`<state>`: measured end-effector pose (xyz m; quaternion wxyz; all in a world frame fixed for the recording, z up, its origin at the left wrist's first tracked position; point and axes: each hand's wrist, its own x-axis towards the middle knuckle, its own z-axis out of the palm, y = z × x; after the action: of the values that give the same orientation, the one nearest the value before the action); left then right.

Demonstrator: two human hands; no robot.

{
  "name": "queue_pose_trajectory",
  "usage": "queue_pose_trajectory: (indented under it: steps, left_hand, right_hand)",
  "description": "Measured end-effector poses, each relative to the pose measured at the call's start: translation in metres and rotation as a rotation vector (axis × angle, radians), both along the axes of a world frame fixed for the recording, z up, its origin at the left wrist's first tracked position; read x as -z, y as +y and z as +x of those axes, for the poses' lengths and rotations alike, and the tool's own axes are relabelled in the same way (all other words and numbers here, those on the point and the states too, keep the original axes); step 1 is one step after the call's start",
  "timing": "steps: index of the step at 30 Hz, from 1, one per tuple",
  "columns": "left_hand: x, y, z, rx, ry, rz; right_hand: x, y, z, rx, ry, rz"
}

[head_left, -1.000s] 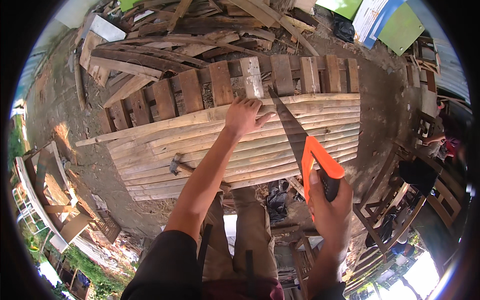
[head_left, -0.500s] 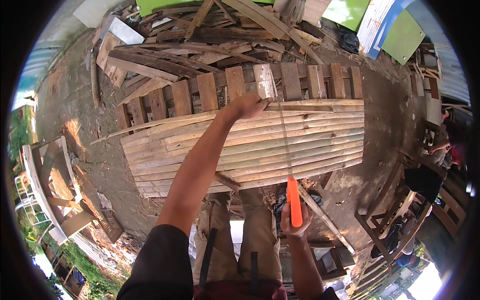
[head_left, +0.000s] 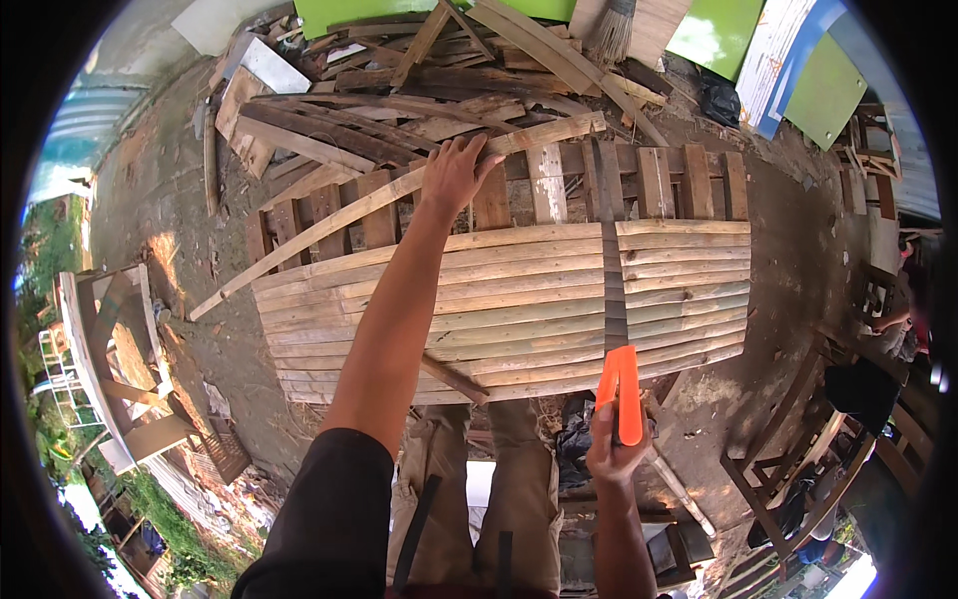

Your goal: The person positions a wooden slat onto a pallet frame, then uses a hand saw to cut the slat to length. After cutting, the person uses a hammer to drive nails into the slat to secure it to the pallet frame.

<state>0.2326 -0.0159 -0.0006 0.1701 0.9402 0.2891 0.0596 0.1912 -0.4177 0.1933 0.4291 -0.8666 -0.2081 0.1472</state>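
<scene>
- The person's two hands are well apart; the left hand (head_left: 457,180), just short of 12 o'clock in the head view, is clamped on a long pale strip (head_left: 384,203).
- The strip slants from 9 o'clock up to 1 o'clock, crossing above a row of darker cross slats (head_left: 655,185); whether it rests on them cannot be told.
- Between 4 and 5 o'clock, the right hand (head_left: 616,451) is closed round the orange handle of a saw (head_left: 615,299), its dark blade reaching toward 1 o'clock.
- The blade passes over a slatted platform (head_left: 519,299) of pale wooden strips laid side by side at the centre; contact between them cannot be told.
- A wooden stick (head_left: 454,378) lies across the platform's near edge at about 6:30, partly hidden by the left forearm.
- A pile of scrap boards (head_left: 449,80) fills 12 o'clock, with a broom (head_left: 617,35) toward 1.
- Near 5 o'clock, a black plastic bag (head_left: 574,439) sits beyond the right hand; another person (head_left: 910,309) is at 3.
</scene>
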Motion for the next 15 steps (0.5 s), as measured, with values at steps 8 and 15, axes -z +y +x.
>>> queue_pose_trajectory:
  steps: [8,15]
  left_hand:
    - [0.035,0.012,0.023,-0.251,-0.039,-0.057]
    - [0.028,0.019,0.049,-0.410,0.186,-0.247]
  right_hand:
    - [0.005,0.054,0.014,-0.103,0.121,0.041]
    - [0.017,0.099,0.051,-0.146,0.219,-0.023]
